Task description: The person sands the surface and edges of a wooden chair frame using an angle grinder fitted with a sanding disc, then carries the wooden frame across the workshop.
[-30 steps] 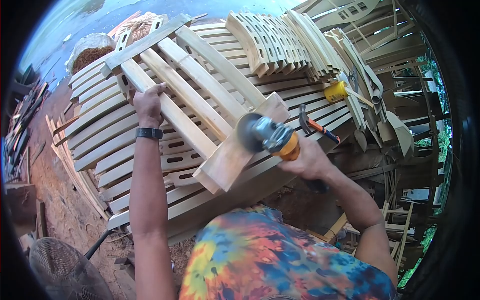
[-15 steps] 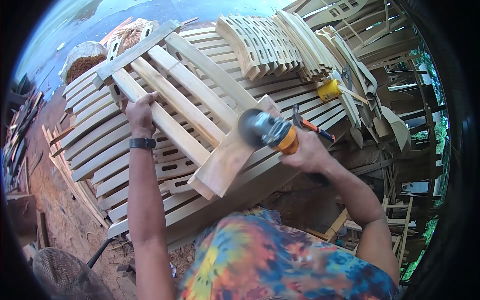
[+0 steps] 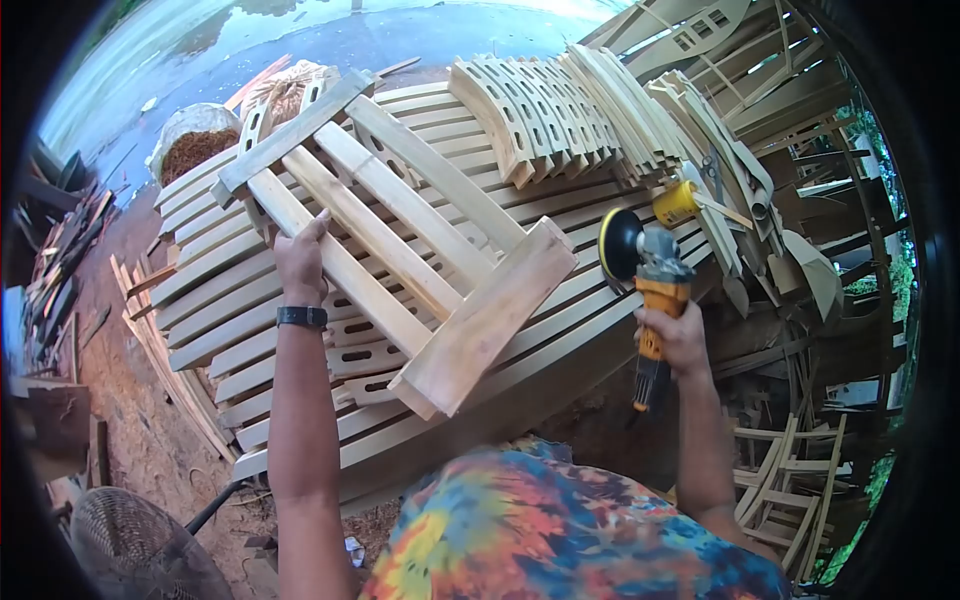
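My left hand (image 3: 302, 260) is wrapped round the nearest slat of a slatted wooden frame (image 3: 492, 322), which lies tilted across a bed of curved slats. The frame has a wide board at its near end and a narrower rail at the far end. In my right hand (image 3: 680, 338) is a yellow and black angle grinder (image 3: 664, 285), held by its body to the right of the frame. Its round black pad with a yellow rim (image 3: 622, 245) faces left, apart from the wood.
Curved slotted boards (image 3: 515, 120) stand in a row at the back. A yellow container (image 3: 675, 204) sits right of the grinder. Wood offcuts (image 3: 790, 480) lie lower right, a fan (image 3: 135, 545) stands lower left, and a sack of shavings (image 3: 200, 150) is far left.
The grinder has come off the frame's wide board and moved right, its body now pointing down toward me. My left hand keeps its hold on the slat. The view has shifted slightly.
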Demonstrator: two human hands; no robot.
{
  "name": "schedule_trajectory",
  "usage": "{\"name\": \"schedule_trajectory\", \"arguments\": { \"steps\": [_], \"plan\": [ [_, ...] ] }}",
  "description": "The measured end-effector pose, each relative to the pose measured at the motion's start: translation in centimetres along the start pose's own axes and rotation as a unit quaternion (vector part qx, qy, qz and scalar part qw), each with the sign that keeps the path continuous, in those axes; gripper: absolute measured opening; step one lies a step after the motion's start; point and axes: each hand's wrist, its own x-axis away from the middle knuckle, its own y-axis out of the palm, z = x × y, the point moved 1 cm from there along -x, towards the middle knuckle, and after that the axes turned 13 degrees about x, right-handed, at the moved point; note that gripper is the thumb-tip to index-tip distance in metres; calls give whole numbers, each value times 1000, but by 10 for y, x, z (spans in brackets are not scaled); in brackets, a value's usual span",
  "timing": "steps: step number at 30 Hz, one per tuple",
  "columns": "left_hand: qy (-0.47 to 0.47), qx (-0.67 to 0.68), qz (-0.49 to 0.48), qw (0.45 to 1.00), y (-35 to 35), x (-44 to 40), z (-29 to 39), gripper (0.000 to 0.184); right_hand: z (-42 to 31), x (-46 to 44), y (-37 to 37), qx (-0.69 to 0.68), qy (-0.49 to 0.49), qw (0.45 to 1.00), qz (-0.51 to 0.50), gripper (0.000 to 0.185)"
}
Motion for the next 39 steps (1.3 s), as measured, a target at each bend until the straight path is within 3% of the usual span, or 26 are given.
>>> {"name": "schedule_trajectory", "arguments": {
  "steps": [2,4,5,7,8,9,11,12,13,14,15,17,19,22,33,39],
  "plan": [
    [51,-45,19,997,0,0,-2,62,13,19,8,-150,33,988,5,27],
    [117,-148,65,980,2,2,7,79,21,35,16,-204,50,978,15,29],
    [124,-154,66,978,4,5,11,79,26,43,20,-251,70,965,24,30],
    [236,-320,135,908,15,14,30,84,38,53,23,-276,74,958,29,31],
    [312,-338,136,878,11,6,24,83,45,58,24,-292,80,952,37,31],
    [320,-344,139,872,9,-1,25,83,51,63,26,-301,77,950,30,31],
    [130,-305,108,937,2,-12,35,75,65,68,26,-317,110,941,39,32],
    [-7,-176,89,980,8,1,44,65,75,70,26,-327,114,937,41,33],
    [-74,-61,104,990,6,8,33,58,83,70,27,-337,117,933,42,34],
    [-129,-48,112,984,2,17,24,55,89,72,28,-344,105,933,27,34],
    [-152,-64,48,985,-7,26,10,50,94,72,27,-341,104,934,32,37],
    [-126,-50,87,987,7,54,-11,61,103,69,26,-341,101,934,29,40],
    [-123,30,103,987,33,86,0,64,110,64,25,-352,110,929,41,42],
    [-119,23,98,988,29,83,-3,66,117,47,20,-352,105,930,22,42],
    [-157,131,91,975,30,103,-2,59,39,3,1,-296,-4,955,-27,45],
    [-150,152,35,976,51,149,15,55,31,30,-38,-285,-22,958,24,48]
  ]
}}
